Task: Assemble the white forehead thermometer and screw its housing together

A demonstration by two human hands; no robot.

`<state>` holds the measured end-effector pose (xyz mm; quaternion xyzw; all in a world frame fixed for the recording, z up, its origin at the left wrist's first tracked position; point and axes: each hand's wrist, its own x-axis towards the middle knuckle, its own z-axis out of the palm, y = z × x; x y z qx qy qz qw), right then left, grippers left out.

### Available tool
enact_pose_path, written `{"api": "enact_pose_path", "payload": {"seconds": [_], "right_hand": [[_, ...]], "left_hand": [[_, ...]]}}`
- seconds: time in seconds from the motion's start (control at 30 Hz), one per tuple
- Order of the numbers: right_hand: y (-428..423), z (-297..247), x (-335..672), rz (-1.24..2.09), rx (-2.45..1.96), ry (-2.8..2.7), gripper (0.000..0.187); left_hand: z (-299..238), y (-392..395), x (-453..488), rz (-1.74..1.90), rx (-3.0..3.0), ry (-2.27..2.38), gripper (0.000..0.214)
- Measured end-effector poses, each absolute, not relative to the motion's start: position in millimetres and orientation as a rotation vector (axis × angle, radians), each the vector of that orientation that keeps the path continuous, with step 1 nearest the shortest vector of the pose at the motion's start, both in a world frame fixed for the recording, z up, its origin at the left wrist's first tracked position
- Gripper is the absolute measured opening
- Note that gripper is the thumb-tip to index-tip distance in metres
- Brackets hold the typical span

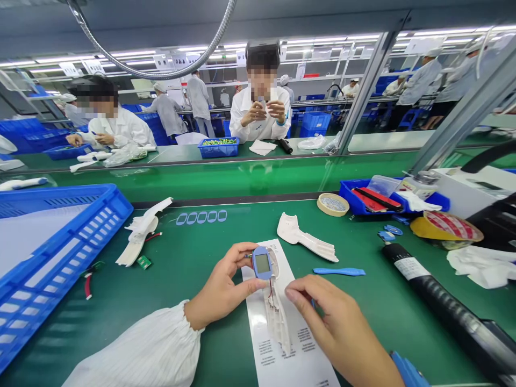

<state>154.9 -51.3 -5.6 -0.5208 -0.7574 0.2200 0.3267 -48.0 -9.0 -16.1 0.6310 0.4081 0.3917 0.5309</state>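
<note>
My left hand (221, 282) pinches a small blue-framed device with an LCD screen (262, 263) between thumb and fingers. Thin red wires lead from it down to a long white plastic housing (277, 317), which lies on a printed white paper sheet (262, 322). My right hand (328, 317) hovers beside that housing, its fingertips drawn together at the housing's right side. Whatever they may pinch is too small to tell, though a bit of blue shows under them. Part of the housing is hidden by my hands.
On the green bench lie white plastic shells (304, 236), a blue pry tool (338, 271), blue rings (201, 217) and a tape roll (332, 204). A blue crate (60, 242) stands left, a black cylinder (439, 301) right. Co-workers sit across a green conveyor (201, 180).
</note>
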Motion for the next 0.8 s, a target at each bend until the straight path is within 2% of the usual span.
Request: {"api": "enact_pose_path", "payload": {"seconds": [0.17,0.43,0.6,0.8], "right_hand": [[-53.2,0.8,193.0,0.532,-1.448,-1.919,0.015],[-60.4,28.3,286.7,0.385,-1.855,-1.690,0.033],[-33.7,51.9,345.4,0.269,-2.008,-1.490,0.041],[39.2,45.4,405.4,0.066,-2.112,-1.394,0.025]], "left_hand": [[-15.3,-9.8,-48.5,0.895,1.497,0.990,0.047],[-17.0,-10.5,-52.3,0.784,1.456,1.164,0.055],[-30.5,-8.9,-55.7,0.784,1.367,1.329,0.062],[-53.1,-2.3,-64.6,0.806,1.361,1.318,0.062]]}}
